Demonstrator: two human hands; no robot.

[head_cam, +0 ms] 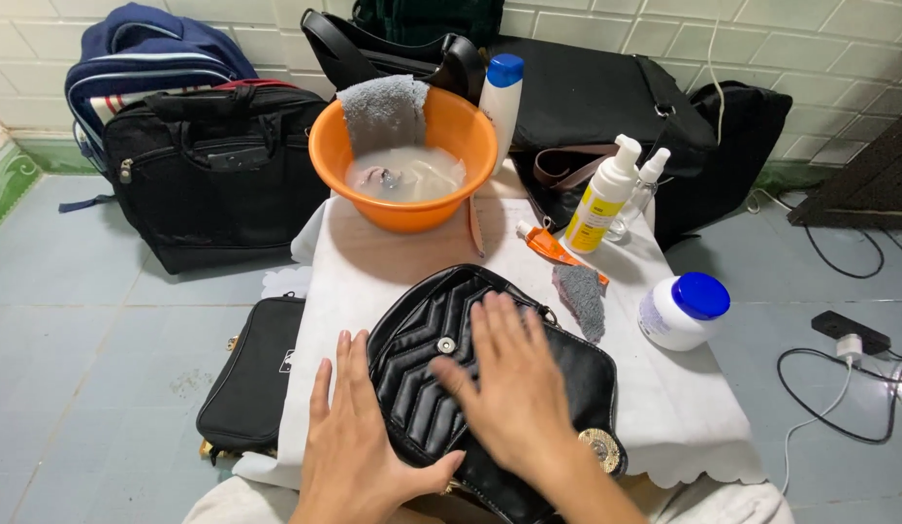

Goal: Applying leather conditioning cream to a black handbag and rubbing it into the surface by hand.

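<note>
Quilted black handbag [441, 369] flat on cloth-covered worktop [684, 427], flap shut, surface dry-looking; cleaning judged barely begun. Left hand [359, 451] beside bag, fingers spread, gripping nothing. Right hand [509, 383] palm-down on flap, fingers open. Orange basin [412, 209] holding cloudy water, grey towel [383, 112] over rim. Pump bottle [601, 199] upright, contents unseen. White jar [684, 311] capped blue.

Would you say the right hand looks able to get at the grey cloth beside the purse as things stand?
Probably yes. The right hand lies flat on the black purse, and the grey cloth lies uncovered on the table just beyond it, with nothing between them.
</note>
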